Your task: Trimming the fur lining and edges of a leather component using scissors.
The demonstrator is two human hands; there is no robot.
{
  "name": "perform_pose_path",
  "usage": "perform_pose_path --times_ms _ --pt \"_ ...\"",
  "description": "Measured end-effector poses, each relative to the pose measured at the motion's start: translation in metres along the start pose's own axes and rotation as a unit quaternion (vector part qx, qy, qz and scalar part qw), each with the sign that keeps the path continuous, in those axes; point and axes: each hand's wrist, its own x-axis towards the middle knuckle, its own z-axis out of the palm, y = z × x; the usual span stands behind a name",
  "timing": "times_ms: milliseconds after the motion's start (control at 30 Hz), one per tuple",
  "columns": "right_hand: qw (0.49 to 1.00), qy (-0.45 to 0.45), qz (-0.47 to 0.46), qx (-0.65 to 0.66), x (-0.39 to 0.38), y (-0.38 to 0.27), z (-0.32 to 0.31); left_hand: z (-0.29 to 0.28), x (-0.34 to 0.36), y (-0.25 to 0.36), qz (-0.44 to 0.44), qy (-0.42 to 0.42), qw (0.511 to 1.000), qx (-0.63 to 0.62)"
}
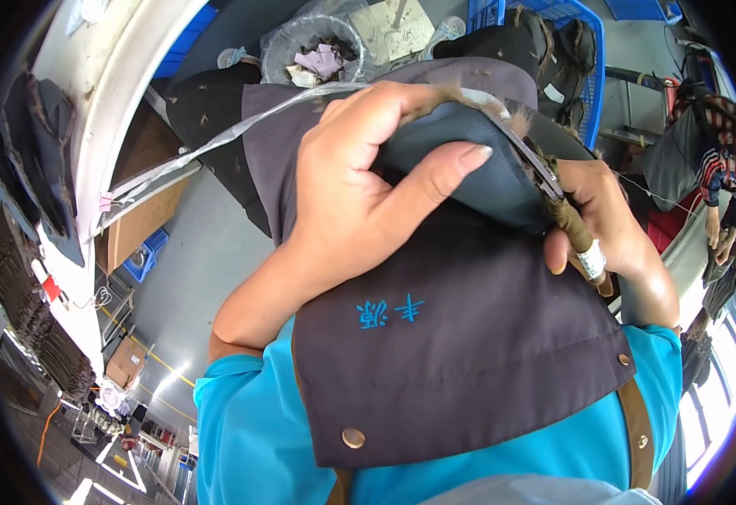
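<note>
My left hand (359, 172) is closed on a dark blue-grey fabric piece (460, 156) with brownish fur (519, 122) along its edge. The thumb lies on top of the fabric; the other fingers curl around its far side, partly hidden. In my right hand (608, 215) are scissors (571, 223), their handle wrapped in olive cloth with a white label near the end. Their slim metal blades lie along the piece's furry edge. Beneath both hands spreads my dark purple-grey apron (469, 370), with bits of fur on the dark cloth over my lap.
A plastic-lined waste bin (268, 52) with scraps stands ahead, beside a blue crate (597, 71) of dark fur-edged pieces. A clear plastic-wrapped strand (241, 128) runs left from my hands. Cardboard (145, 210) is at left. Another person (721, 168) works at far right.
</note>
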Motion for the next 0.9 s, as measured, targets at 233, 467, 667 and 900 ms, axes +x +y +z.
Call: perform_pose_path --times_ms 233,467,667,900 --pt "0.997 -0.013 0.008 0.073 -0.005 -0.016 -0.001 -0.005 0.019 0.033 0.01 0.005 0.995 -0.098" --pt "0.998 0.043 0.019 0.053 -0.004 -0.005 0.009 -0.008 0.032 0.038 -0.037 -0.03 0.991 -0.125" --pt "0.999 0.036 0.019 0.032 -0.002 -0.008 0.005 -0.004 0.028 0.028 -0.101 -0.04 0.968 -0.227" --pt "0.998 0.058 -0.032 0.025 0.005 -0.011 0.002 0.001 0.03 0.03 -0.101 -0.037 0.971 -0.214"
